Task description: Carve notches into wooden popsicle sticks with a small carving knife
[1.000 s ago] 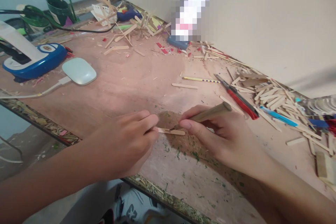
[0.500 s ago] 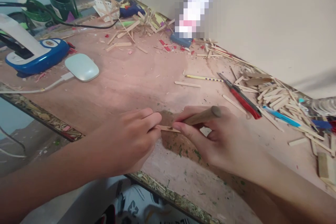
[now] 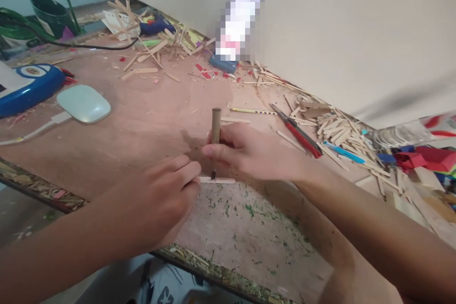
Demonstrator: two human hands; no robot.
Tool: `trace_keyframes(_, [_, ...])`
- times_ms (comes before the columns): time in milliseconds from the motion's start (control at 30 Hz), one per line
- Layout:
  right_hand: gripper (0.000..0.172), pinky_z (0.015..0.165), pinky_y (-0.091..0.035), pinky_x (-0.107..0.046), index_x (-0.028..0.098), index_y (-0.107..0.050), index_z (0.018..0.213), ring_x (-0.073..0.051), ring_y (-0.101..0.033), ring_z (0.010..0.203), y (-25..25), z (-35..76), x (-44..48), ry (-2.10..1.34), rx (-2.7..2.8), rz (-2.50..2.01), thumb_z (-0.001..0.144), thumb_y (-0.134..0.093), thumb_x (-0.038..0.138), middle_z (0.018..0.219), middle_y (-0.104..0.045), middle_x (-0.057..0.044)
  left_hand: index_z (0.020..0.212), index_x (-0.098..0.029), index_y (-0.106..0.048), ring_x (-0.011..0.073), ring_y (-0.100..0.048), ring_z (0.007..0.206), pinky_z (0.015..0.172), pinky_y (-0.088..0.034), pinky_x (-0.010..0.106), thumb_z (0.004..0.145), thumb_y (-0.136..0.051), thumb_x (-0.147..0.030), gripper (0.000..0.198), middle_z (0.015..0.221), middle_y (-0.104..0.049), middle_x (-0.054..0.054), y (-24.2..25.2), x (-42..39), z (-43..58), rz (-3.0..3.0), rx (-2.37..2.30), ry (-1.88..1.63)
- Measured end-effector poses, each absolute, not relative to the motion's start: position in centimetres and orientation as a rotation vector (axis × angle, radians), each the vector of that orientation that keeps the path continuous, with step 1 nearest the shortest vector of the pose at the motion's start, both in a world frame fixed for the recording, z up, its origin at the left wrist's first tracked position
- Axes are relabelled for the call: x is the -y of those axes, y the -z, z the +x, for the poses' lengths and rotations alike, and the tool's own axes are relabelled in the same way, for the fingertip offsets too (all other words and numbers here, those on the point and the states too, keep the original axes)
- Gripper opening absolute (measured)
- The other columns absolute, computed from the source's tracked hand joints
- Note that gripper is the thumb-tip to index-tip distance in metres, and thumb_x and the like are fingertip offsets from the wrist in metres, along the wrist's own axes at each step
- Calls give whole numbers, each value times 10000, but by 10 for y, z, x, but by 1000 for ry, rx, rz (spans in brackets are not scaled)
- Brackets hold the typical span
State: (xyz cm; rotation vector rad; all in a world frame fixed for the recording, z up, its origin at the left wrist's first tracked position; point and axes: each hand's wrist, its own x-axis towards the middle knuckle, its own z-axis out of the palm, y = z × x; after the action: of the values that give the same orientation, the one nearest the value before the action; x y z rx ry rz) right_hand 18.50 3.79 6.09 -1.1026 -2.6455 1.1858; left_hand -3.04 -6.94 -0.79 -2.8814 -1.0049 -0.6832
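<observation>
Flat wooden stick (image 3: 218, 180) pinned by left hand (image 3: 162, 199); right hand (image 3: 249, 152) grips upright round-handled tool (image 3: 215, 140).

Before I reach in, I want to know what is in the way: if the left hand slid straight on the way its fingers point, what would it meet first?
Probably the tool the right hand stands upright on the stick; depth is unclear.

Table (image 3: 149, 118) – bare plywood, matt, scuffed, with a rough chipboard edge. Craft stick (image 3: 218, 180) – pale raw wood, smooth. Tool (image 3: 215, 128) has a matt wooden handle and a dark metal tip. Mouse (image 3: 84, 103) is glossy white plastic. Blue device (image 3: 28, 86) is shiny plastic. Cutters (image 3: 299, 132) have red plastic grips. Stick pile (image 3: 338, 128) is unfinished wood.
</observation>
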Motion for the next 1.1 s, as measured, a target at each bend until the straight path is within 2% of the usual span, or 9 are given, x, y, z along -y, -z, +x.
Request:
trace_keyframes(200, [489, 534, -368, -235, 194, -560, 753, -89, -478, 579, -48, 182, -68, -1629, 2662, -872, 1103, -542, 535, 648, -539, 42, 1010, -100, -747, 317, -662, 998, 814, -629, 466, 935, -571, -79, 193, 1040, -702, 142, 6, 71, -31, -2895, 985, 640])
trace_keyframes(367, [417, 520, -347, -219, 190, -581, 790, -82, -411, 563, -49, 179, -78, -1787, 2675, -696, 1114, -546, 451, 630, -459, 61, 995, -124, -755, 298, -668, 998, 848, -643, 453, 942, -594, -99, 172, 1039, -711, 119, 3, 71, -32, -2902, 1009, 623])
trace_keyframes(500, [328, 581, -403, -220, 183, -628, 851, -100, -473, 654, -58, 175, -79, -1755, 2761, -611, 1112, -550, 367, 720, -535, 29, 1069, -107, -747, 315, -672, 1078, 910, -640, 468, 946, -604, -105, 189, 1070, -710, 117, 5, 72, -32, -2909, 993, 549])
trace_keyframes(633, [359, 586, -413, -234, 188, -660, 800, -106, -500, 653, -70, 168, -79, -1615, 2918, -559, 1102, -570, 361, 701, -580, 20, 1145, -66, -730, 335, -675, 1141, 970, -634, 492, 953, -593, -105, 239, 1143, -711, 153, 6, 73, -32, -2914, 978, 494])
trace_keyframes(733, [379, 597, -419, -248, 189, -681, 778, -105, -511, 650, -82, 167, -76, -1530, 2954, -585, 1099, -567, 353, 709, -605, 19, 1105, -85, -730, 329, -683, 1091, 911, -638, 485, 954, -606, -115, 198, 1081, -708, 135, 5, 73, -32, -2911, 966, 514])
trace_keyframes(900, [336, 554, -390, -238, 189, -706, 852, -93, -497, 623, -87, 185, -60, -1343, 2730, -760, 1082, -607, 414, 694, -543, 47, 971, -152, -705, 302, -645, 1040, 826, -607, 440, 950, -622, -123, 90, 1053, -703, 118, 4, 71, -33, -2901, 1007, 566])
trace_keyframes(1000, [318, 626, -463, -244, 186, -758, 918, -111, -592, 700, -78, 204, -46, -1292, 2608, -826, 1073, -639, 437, 776, -661, 20, 898, -172, -688, 287, -635, 1017, 827, -584, 432, 953, -623, -113, 104, 1072, -703, 120, 5, 70, -34, -2896, 1017, 649])
trace_keyframes(1100, [275, 642, -508, -261, 201, -781, 909, -126, -669, 740, -66, 224, -32, -1258, 2423, -905, 1044, -699, 426, 897, -765, -14, 997, -168, -713, 246, -633, 949, 805, -556, 392, 963, -595, -54, 167, 1033, -691, 81, 5, 69, -34, -2940, 1097, 714])
